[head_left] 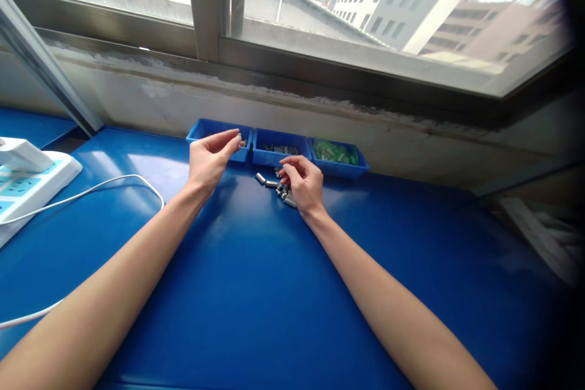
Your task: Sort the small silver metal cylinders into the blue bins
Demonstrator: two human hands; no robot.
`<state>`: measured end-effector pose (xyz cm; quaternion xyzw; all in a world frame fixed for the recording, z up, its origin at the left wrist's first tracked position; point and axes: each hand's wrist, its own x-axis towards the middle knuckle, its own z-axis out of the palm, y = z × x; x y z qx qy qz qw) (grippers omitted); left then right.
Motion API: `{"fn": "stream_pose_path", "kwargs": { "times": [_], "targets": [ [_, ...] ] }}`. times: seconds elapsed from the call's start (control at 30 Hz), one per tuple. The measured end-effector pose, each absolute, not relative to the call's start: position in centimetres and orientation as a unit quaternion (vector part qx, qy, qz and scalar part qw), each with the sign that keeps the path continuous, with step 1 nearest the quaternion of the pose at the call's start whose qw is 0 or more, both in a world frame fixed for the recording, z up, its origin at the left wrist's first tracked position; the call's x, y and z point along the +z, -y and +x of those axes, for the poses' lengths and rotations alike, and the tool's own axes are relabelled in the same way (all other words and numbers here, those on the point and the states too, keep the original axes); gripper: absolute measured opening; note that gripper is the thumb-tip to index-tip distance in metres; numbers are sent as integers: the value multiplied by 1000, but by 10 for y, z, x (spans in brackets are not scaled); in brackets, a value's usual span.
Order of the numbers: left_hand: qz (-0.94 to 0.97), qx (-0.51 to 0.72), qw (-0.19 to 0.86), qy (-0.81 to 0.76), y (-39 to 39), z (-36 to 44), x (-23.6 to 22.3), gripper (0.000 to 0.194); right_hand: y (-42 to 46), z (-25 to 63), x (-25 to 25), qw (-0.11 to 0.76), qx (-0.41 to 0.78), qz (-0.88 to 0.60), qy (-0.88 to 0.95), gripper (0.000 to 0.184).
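Note:
My left hand (208, 161) is raised over the left blue bin (196, 130), thumb and forefinger pinched on a small metal piece (239, 136). Only the tip of that piece shows. Just in front of the middle blue bin (262, 157), my right hand (305, 184) is closed, its fingertips at a small pile of silver metal cylinders (289, 200). Whether a cylinder is between those fingers is hidden. One loose cylinder (260, 178) lies at the pile's left side. More small metal parts (283, 149) rest inside the middle bin.
The right blue bin (342, 169) holds a green bag (336, 151) with metal parts. At the left, a white power strip (64, 169) and a white cable (114, 179) lie on the blue table (237, 304). A wall and window frame (292, 73) stand behind the bins.

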<state>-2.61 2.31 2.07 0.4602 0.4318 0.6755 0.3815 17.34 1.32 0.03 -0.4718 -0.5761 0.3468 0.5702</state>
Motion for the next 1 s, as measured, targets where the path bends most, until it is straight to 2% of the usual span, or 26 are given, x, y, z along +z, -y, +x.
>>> {"fn": "stream_pose_path", "kwargs": {
  "times": [0.13, 0.3, 0.43, 0.57, 0.73, 0.83, 1.0],
  "targets": [
    [411, 718, 374, -419, -32, -31, 16, 43, -13, 173, 1, 566, 345, -475, 579, 12],
    [456, 690, 348, -442, -31, -34, 14, 37, -13, 173, 1, 563, 345, -477, 581, 12],
    [584, 607, 290, -454, -18, -27, 20, 25, -14, 173, 0, 565, 345, -475, 580, 12],
    [764, 450, 210, -412, -8, -18, 19, 22, -15, 174, -1, 575, 345, -472, 572, 14],
    [889, 274, 95, -354, -6, -12, 6, 40, -14, 174, 1, 584, 345, -477, 559, 15],
    [908, 235, 83, -336, -9, -12, 2, 36, -13, 173, 3, 581, 346, -477, 561, 16],
    [899, 259, 81, -345, -12, -14, 0, 25, -12, 172, 4, 576, 344, -481, 564, 16]
  ]
}}
